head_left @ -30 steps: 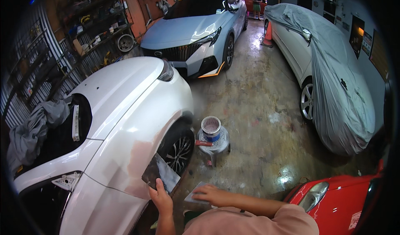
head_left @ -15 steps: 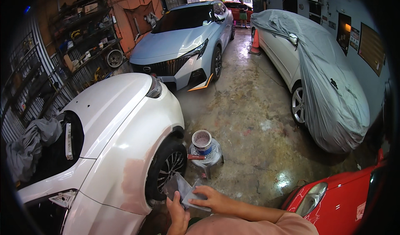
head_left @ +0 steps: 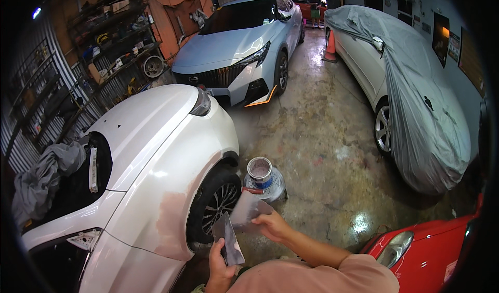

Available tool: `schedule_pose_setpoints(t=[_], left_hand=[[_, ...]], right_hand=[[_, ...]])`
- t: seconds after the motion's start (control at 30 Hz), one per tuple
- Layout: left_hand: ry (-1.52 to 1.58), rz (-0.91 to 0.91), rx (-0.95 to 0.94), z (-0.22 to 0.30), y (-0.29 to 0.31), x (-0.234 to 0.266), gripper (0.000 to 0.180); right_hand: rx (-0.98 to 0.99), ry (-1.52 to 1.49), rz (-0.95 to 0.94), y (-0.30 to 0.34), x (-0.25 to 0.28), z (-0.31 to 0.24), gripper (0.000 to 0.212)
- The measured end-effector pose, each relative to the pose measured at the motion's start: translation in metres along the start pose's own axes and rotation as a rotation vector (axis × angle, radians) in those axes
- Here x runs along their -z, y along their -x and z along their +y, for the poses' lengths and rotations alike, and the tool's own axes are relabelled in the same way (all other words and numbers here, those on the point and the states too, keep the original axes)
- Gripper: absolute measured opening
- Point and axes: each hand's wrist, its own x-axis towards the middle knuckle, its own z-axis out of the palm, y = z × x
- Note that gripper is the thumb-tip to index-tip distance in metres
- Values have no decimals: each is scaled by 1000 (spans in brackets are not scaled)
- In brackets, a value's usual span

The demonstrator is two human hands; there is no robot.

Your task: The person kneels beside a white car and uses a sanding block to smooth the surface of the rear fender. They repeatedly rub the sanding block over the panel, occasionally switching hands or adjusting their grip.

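My left hand [head_left: 220, 262] grips a dark grey flat piece [head_left: 227, 238], stiff-looking and tilted upward, with a paler lower end. Pinched in my right hand [head_left: 273, 226] is a thin grey sheet [head_left: 248, 211], smeared by motion; both pieces look like sandpaper, but I cannot be sure. The two are close together, in front of the wheel [head_left: 215, 204] of a white car [head_left: 150, 142]. Dull pinkish patches [head_left: 174, 217] mark its fender around the wheel arch. Beyond my hands, a small bucket [head_left: 260, 169] and a red-handled object [head_left: 252, 190] rest on a grey stool [head_left: 278, 186].
A light blue car [head_left: 228, 54] stands ahead. To the right are a car under a grey cover [head_left: 421, 106] and a red car [head_left: 426, 241]. An orange cone [head_left: 330, 49] stands on the wet-looking concrete floor [head_left: 322, 132]. Cluttered shelves [head_left: 114, 38] line the left wall. A person [head_left: 315, 11] stands far back.
My hands have moved apart. The right hand has swung outward with its grey sheet, while the left holds its piece lower. The view has shifted slightly left.
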Motion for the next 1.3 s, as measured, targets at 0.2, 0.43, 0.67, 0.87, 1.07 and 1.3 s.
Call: schedule_pose_setpoints(t=[0.2, 0.43, 0.67, 0.87, 1.07, 1.3], left_hand=[[6, 150, -93, -7, -32, 43, 23], [-97, 13, -247, -3, -20, 16, 30], [-162, -17, -281, -32, -11, -29, 37], [-173, 29, -218, -42, -5, -15, 35], [-269, 50, -400, -11, -4, -4, 36], [-1119, 109, -676, -10, 11, -3, 34]], right_hand=[[-126, 71, -113, 40, -27, -28, 56], [437, 1027, -345, 70, -7, -54, 63], [636, 1470, -510, 94, -41, -28, 83], [483, 1643, -353, 87, 0, -14, 70], [277, 1807, -159, 83, 54, -22, 63], [587, 1957, -415, 43, -17, -44, 68]])
